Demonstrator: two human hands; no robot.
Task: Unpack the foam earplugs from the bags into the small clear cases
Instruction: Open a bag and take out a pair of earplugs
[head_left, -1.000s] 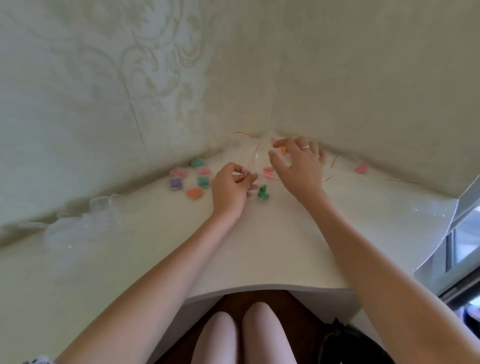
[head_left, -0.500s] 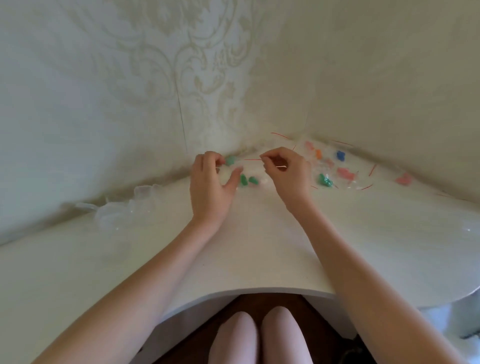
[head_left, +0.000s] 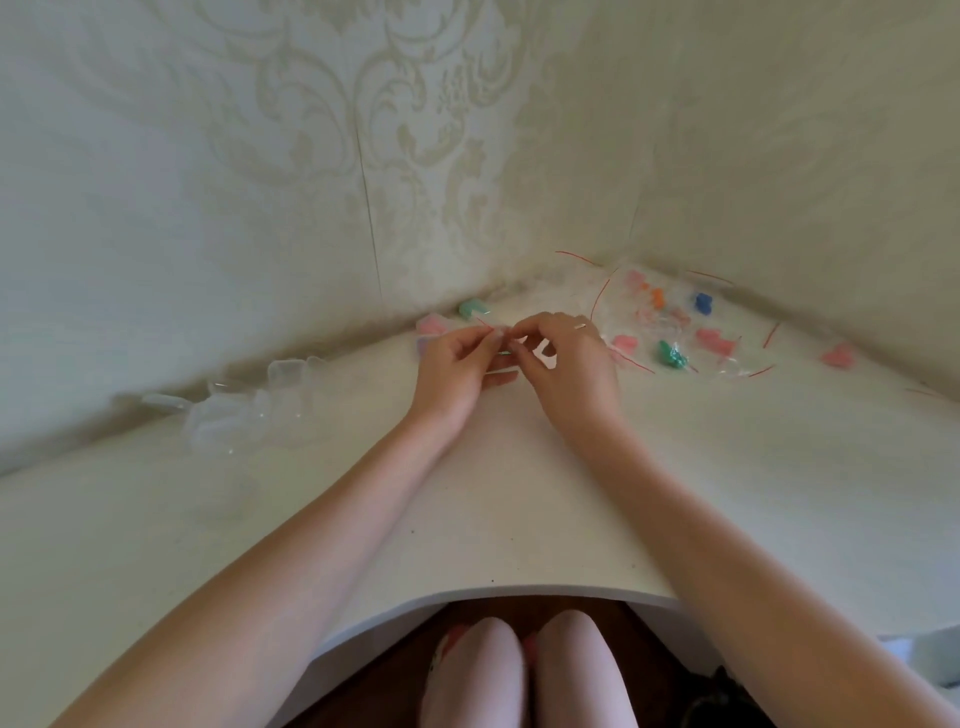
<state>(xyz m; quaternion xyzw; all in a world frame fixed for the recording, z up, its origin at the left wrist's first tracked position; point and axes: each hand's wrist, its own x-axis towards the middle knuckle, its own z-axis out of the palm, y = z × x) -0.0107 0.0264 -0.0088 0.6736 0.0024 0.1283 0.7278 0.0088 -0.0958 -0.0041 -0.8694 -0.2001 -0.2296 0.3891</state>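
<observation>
Tabletop (head_left: 467, 519): white, curving toward the person's knees.
Left hand (head_left: 457, 366): grip pinching a small clear bag (head_left: 500, 347).
Right hand (head_left: 569, 364): grip pinching the same bag's top.
Clear cases (head_left: 249, 400): lying left, by the wall.
Bagged earplugs (head_left: 672, 332): lying scattered in the far corner.

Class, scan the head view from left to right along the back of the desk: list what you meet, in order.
Clear cases → left hand → right hand → green bagged earplugs → blue bagged earplugs → lone pink earplugs.
</observation>
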